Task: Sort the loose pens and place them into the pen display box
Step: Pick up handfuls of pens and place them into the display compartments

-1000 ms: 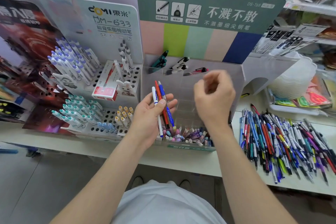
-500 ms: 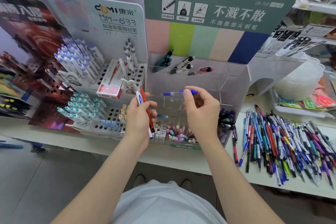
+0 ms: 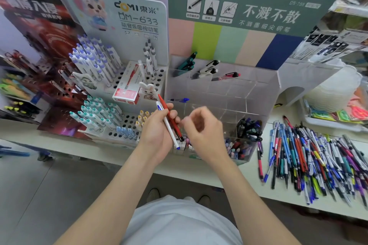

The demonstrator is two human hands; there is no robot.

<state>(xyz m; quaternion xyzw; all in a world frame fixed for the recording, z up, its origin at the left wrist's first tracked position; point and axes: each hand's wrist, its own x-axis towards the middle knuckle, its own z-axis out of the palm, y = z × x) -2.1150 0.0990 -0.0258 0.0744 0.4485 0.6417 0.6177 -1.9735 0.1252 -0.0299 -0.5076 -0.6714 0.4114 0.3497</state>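
My left hand (image 3: pixel 159 133) grips two pens: a red pen (image 3: pixel 169 117) and a white pen with blue ends (image 3: pixel 168 127). Right beside it, my right hand (image 3: pixel 205 131) is blurred, its fingers curled, and I see nothing in it. Both hands hover in front of the clear acrylic pen display box (image 3: pixel 264 93). A blue pen (image 3: pixel 180 100) lies in a left compartment of the box. Dark pens (image 3: pixel 249 127) fill a right compartment, and a few pens stand in the back row. A big pile of loose pens (image 3: pixel 310 157) lies on the counter to the right.
To the left stands a white holed display (image 3: pixel 119 125) with purple-capped and teal-capped pens and a red box (image 3: pixel 127 89). A green and striped sign (image 3: pixel 239 16) backs the acrylic box. Clear trays (image 3: pixel 334 93) sit at the far right. The counter edge (image 3: pixel 199 173) runs below my hands.
My right hand held a blue pen above the box half a second ago; that pen now lies in a left compartment and the hand has drawn back beside my left hand.
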